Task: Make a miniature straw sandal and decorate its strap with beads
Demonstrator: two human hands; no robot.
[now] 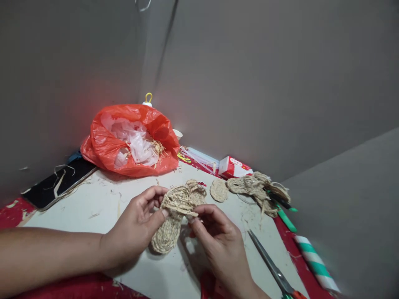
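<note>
A small slipper of braided straw [168,236] is held just above the board, its sole toward me and a braided band across its upper part. My left hand [132,226] is closed on the band's left edge, thumb in front. My right hand [220,241] pinches the band's right end between thumb and fingers. Touching or just behind the slipper is another braided straw piece [198,192] with small red beads at its edge; how the two join is hidden. Right of my right hand lie scissors [269,261], blades pointing away.
A red plastic bag [102,145] with straw scraps stands at the back left, beside a black phone [59,182]. An oval straw piece [219,190], a bundle of braided straw [252,185] and a red-white box [233,167] lie back right. A green-striped roll [316,263] lies along the right edge.
</note>
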